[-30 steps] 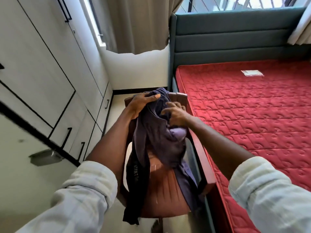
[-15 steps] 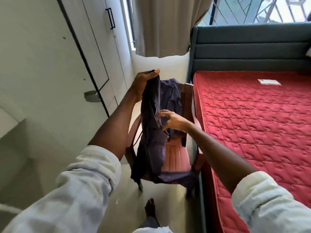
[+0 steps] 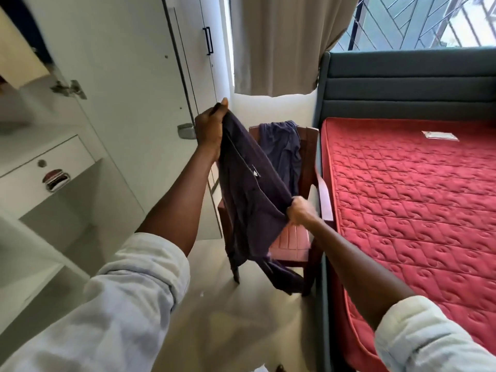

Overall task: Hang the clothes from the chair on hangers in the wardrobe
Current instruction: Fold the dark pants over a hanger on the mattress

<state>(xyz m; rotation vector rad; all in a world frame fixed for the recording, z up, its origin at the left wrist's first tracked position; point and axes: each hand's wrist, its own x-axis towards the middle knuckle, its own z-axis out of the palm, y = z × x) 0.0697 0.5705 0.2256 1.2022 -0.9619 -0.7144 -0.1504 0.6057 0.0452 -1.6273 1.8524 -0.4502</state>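
A dark purple garment [image 3: 251,200] hangs in the air in front of the brown plastic chair [image 3: 312,162]. My left hand [image 3: 210,127] grips its top edge, raised above the chair's left side. My right hand [image 3: 300,210] pinches its right edge lower down, over the chair seat. A second, lighter purple garment [image 3: 283,146] stays draped over the chair's backrest. The white wardrobe [image 3: 120,76] stands to the left, with one door open at the far left and a drawer [image 3: 48,170] inside. No hanger shows.
A bed with a red mattress [image 3: 408,205] and grey headboard [image 3: 408,84] stands tight against the chair's right side. A beige curtain [image 3: 281,44] hangs behind the chair. Pale floor [image 3: 228,318] lies between wardrobe and bed.
Both hands have lifted the dark garment off the chair and spread it, the left hand rising and the right moving down and right. The view has swung left toward the wardrobe.
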